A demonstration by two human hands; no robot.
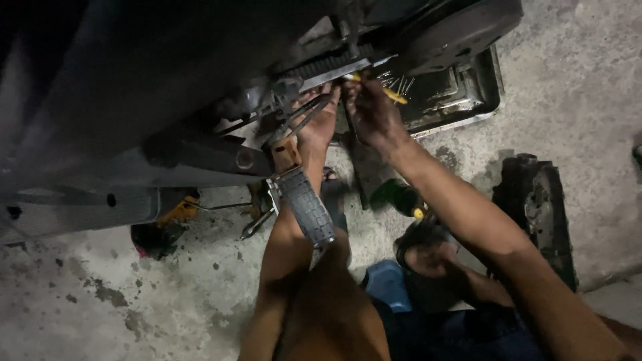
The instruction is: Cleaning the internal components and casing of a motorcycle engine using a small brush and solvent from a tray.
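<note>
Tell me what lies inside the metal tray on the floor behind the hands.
The metal tray holds dark, oily-looking small parts and thin metal pieces, too dim to identify. The motorcycle's underside covers its left and upper parts, and the right hand with a yellow-handled tool hides the near-left corner.

Yellow-handled screwdriver point(391, 94), tilted, tip up at the motorcycle's dark underside point(334, 63), above the tray

The view is dim overall. The upper left is almost black, where the dark underside of the motorcycle body point(134, 87) swallows detail. Light falls from the right and from above, brightening the grey concrete floor point(575, 87) near the right edge. A faint glare marks the rim of the shallow metal tray point(461, 113). The forearms along the bottom edge are soft, slightly blurred and stretched.
</note>
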